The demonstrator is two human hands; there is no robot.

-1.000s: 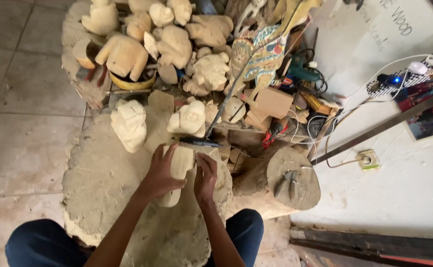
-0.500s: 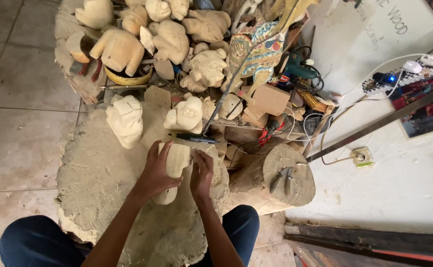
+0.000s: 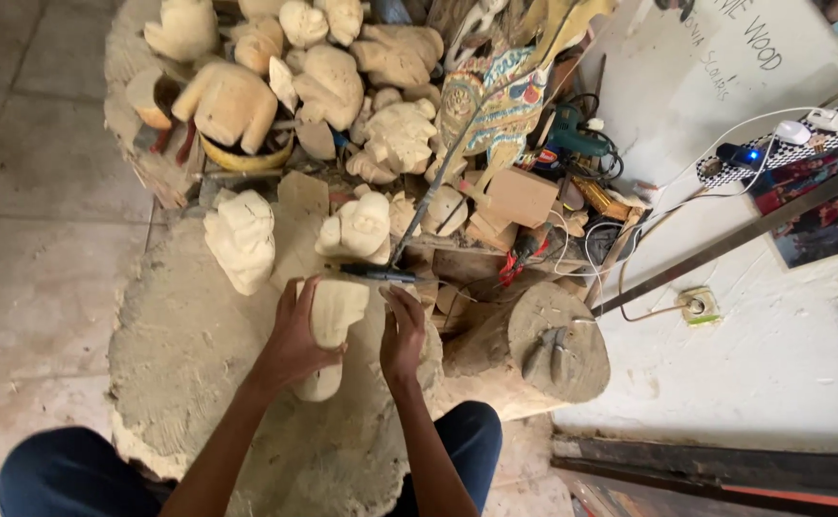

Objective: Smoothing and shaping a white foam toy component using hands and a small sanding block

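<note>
The broad, rough stone-like surface (image 3: 199, 383) carries the pale wooden carving (image 3: 331, 330), which looks stiff, solid and fairly weighty, best gripped around its thick middle; the left hand (image 3: 294, 340) clasps its side; the right hand (image 3: 402, 335) rests open beside it.

Carving (image 3: 328, 325) on slab (image 3: 180, 373), between left hand (image 3: 294, 340) and right hand (image 3: 402, 335). Two more carvings (image 3: 242, 239) just behind. Stump (image 3: 558, 340) right of slab.
</note>
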